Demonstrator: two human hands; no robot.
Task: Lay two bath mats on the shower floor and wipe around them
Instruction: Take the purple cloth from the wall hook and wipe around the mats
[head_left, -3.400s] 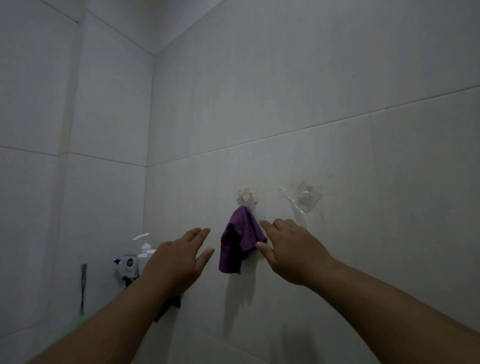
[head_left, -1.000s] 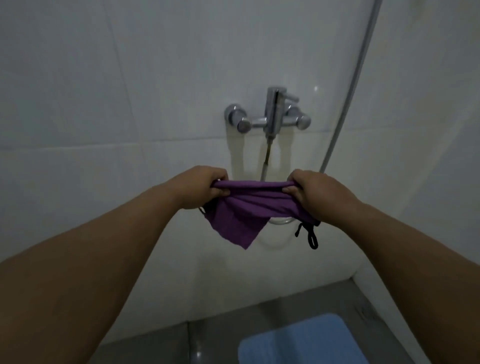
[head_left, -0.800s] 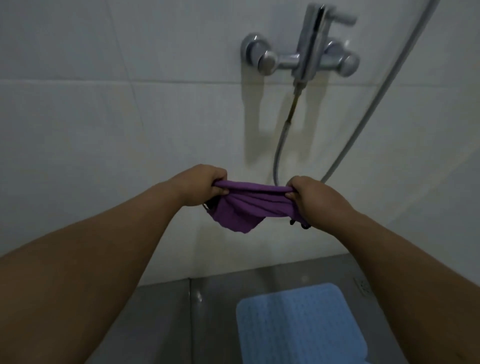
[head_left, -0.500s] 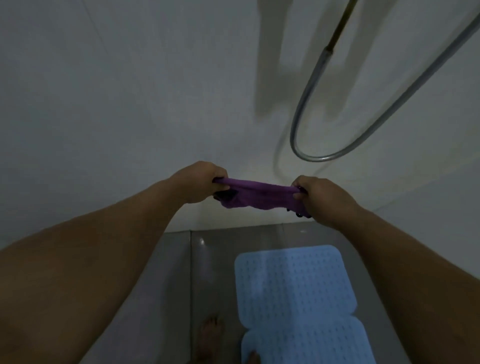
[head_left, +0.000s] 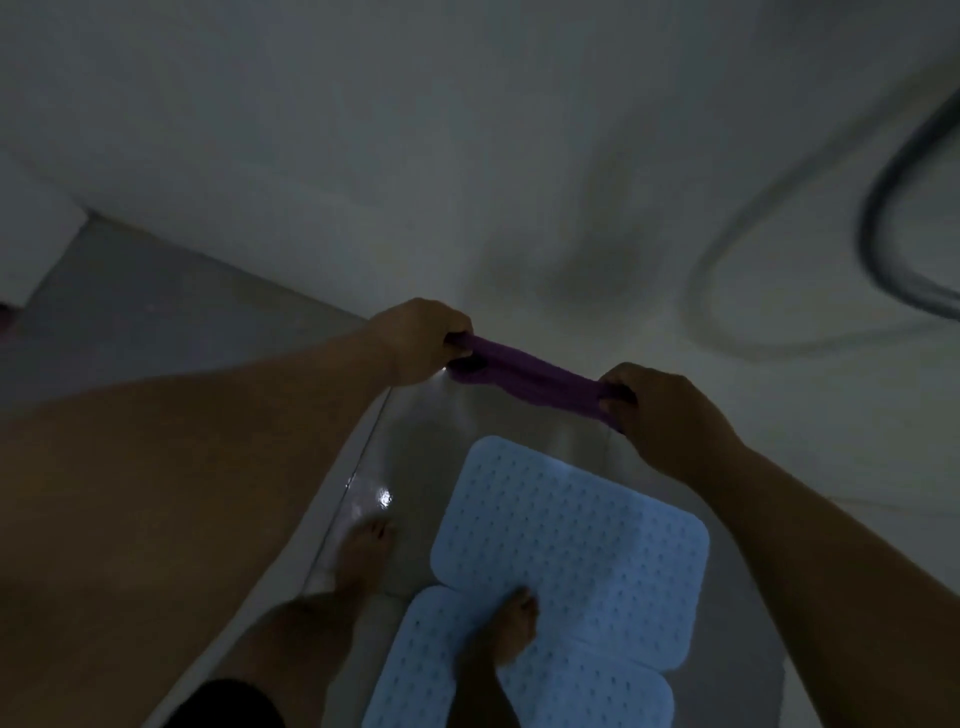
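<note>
The shower floor (head_left: 156, 322), grey and glossy, fills the lower half of the view under a pale tiled wall (head_left: 467, 130), and everything below is placed against the far mat. There are two light blue bath mats, both already down: the far mat (head_left: 571, 525) lies flat near the wall, and the near mat (head_left: 452, 670) butts against its near edge, with their edges seeming to overlap a little. There are two bare feet: one foot (head_left: 511, 629) stands where the mats meet, the other foot (head_left: 363, 551) is on bare floor just left of the far mat. A blurred shower hose (head_left: 883, 249) loops on the wall, up and to the right of it.

One purple cloth (head_left: 530, 379) hangs above the far mat's far edge, pulled into a taut band. Its long axis runs from upper left down to lower right. The left hand (head_left: 415, 338) has a closed grip on the left end; the right hand (head_left: 670, 415) pinches the right end, and sits nearer the mat.

Judging from this, the laying is done and the wiping is not begun. The bare strip of floor between mat and wall lies straight below the cloth, so the cloth should go down there first.
</note>
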